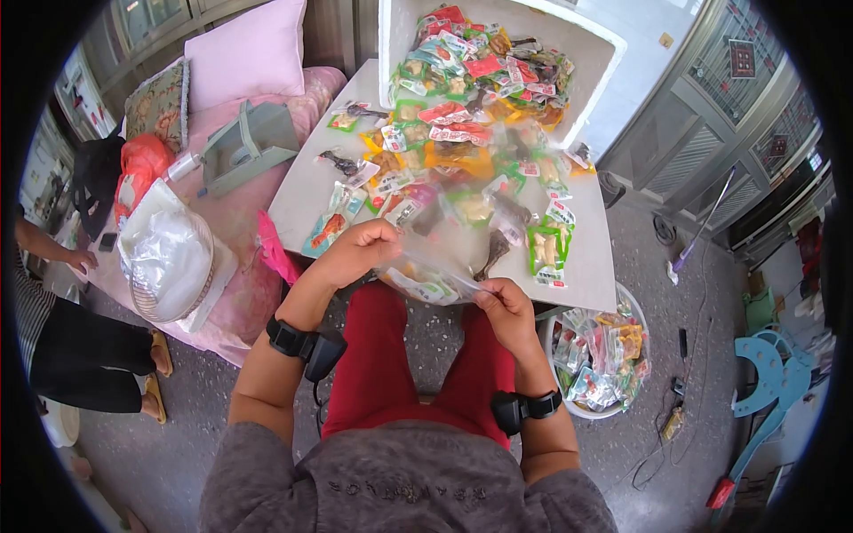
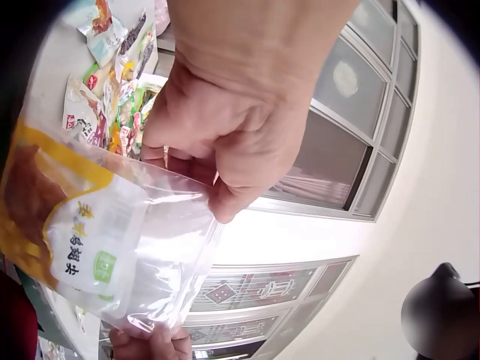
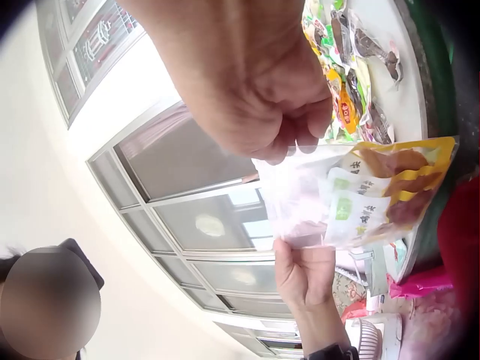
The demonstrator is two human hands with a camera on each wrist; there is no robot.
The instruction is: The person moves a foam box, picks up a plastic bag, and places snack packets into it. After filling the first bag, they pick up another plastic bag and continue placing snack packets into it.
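Observation:
A clear plastic bag (image 1: 425,280) hangs between my two hands over the near table edge. My left hand (image 1: 348,256) pinches one end of its top edge, and my right hand (image 1: 508,315) pinches the other. Inside it lie yellow-edged snack packets (image 2: 52,217), with brown food showing through. The right wrist view shows several such packets (image 3: 405,176) overlapping in the bag's lower part, while the upper part is see-through. Loose vacuum-packed snacks (image 1: 458,155) cover much of the white table (image 1: 298,200) just beyond my hands.
A white foam box (image 1: 604,53) on its side spills more packets onto the table. Right of my legs stands a white tub (image 1: 553,355) of filled bags. At left, a bed holds a basket (image 1: 173,306) of clear plastic bags, and another person (image 1: 80,338) stands beside it.

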